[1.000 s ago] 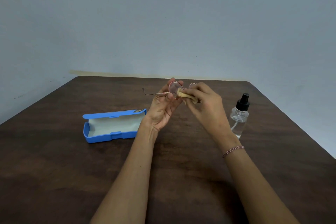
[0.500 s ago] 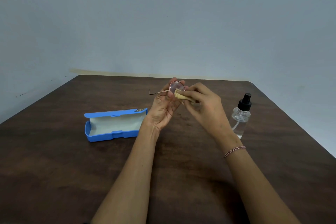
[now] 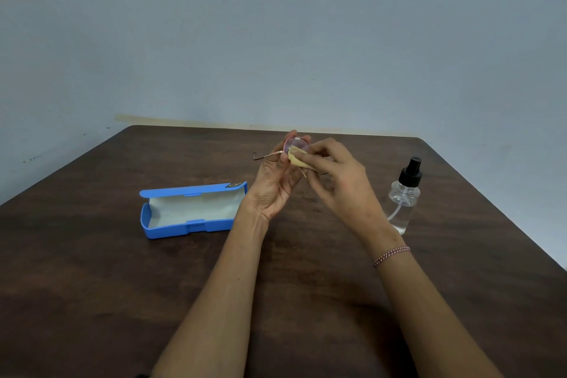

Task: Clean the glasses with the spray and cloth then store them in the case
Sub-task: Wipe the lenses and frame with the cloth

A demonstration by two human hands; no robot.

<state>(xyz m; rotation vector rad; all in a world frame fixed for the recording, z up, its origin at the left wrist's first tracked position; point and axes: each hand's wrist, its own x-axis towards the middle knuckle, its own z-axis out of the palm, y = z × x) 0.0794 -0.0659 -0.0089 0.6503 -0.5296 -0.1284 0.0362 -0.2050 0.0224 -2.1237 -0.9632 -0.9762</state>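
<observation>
Dark brown wood-grain worktop (image 3: 92, 270) against plain grey-blue wall (image 3: 276, 39). Left grip (image 3: 276, 184) pinches glasses (image 3: 294, 143) above worktop centre; right grip (image 3: 340, 184) pinches yellow cloth (image 3: 299, 160) against a lens. Open blue case (image 3: 190, 211) lies left, spray bottle (image 3: 404, 198) stands right.

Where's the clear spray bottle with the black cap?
Head view, right side: the clear spray bottle stands upright on the dark wooden table, beside the right hand.

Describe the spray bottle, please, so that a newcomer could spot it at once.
On the dark wooden table, look just right of the person's right hand. The spray bottle stands there alone. Unlike the open blue case, it is clear, upright and black-capped.
</observation>
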